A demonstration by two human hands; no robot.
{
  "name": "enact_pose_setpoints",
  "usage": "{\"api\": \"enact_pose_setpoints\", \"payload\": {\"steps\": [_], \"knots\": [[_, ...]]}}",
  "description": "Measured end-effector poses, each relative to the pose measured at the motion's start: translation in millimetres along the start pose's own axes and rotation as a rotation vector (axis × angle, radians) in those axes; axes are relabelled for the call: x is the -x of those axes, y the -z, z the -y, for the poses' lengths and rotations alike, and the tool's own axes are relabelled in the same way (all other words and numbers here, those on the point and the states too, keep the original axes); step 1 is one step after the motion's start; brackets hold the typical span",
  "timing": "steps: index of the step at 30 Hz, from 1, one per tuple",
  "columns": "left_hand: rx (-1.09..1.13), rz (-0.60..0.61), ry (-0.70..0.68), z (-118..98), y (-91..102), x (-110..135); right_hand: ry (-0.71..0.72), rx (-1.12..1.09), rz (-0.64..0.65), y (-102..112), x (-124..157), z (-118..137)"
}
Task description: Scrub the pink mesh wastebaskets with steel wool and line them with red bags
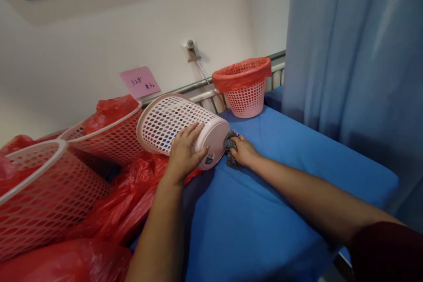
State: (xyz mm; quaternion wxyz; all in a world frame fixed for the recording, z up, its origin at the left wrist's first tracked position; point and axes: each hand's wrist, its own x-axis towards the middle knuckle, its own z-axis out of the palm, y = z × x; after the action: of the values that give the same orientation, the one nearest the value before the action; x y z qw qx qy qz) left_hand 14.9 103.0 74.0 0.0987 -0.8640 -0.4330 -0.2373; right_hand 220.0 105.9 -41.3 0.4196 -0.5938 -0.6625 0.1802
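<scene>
A pale pink perforated basket (172,121) lies tipped on its side on a blue-covered bed (264,194), its solid base facing me. My left hand (184,152) rests on the basket's side near the base, fingers wrapped over it. My right hand (243,150) is closed on a grey cloth (229,143) pressed against the basket's base.
An upright pink basket lined with a red bag (244,84) stands at the bed's far end. Two more baskets (109,134) (39,189) and red plastic bags (109,211) pile up at the left. A pink note (139,81) hangs on the wall; a blue curtain (357,53) hangs at right.
</scene>
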Motion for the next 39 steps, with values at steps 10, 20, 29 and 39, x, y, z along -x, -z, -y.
{"api": "enact_pose_setpoints", "payload": {"steps": [10,20,29,39], "knots": [[0.004,-0.02,-0.01,0,-1.9,-1,0.055,-0.065,-0.066,-3,6,20],[-0.018,-0.029,0.036,-5,-1.2,1,0.055,-0.066,0.085,-6,36,28],[0.012,-0.032,0.048,-2,-1.9,2,0.379,0.065,0.238,-7,34,23],[0.01,-0.026,0.038,-7,2.3,4,-0.157,0.04,0.064,-11,-1,5]]}}
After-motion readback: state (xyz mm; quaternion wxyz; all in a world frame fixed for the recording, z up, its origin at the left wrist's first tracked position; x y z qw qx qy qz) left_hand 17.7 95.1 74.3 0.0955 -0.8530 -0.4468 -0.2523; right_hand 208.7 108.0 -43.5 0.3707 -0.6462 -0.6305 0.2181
